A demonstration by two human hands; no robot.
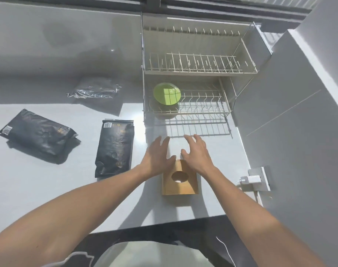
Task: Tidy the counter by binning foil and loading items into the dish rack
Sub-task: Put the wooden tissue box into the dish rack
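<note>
- The left hand (157, 155) is stretched forward above the desk (48, 189), with the fingers straight and a little spread; its grip is open and it holds nothing.
- The right hand (197, 153) is beside it, also with the fingers straight and spread; its grip is open and holds nothing too.
- Both hands are over the far end of a brown box (180, 180), which lies flat on the desk and has a round hole in its top. I cannot tell if the hands touch the box or only hover above it.
- The dish rack (200, 70) stands on the desk behind the hands, near the right wall. It has two wire levels.
- A green bowl (167, 93) sits tilted in the left part of the lower level. The upper level carries no dishes.
- A crumpled piece of foil (95, 90) lies on the desk to the left of the rack, in the shadow, well apart from both hands.
- Two black bags lie flat on the desk: one bag (115, 147) is just left of the left hand, and the other bag (38, 133) is further to the left, turned at an angle.
- A white charger (250, 179) is plugged into a wall socket at the right of the box.
</note>
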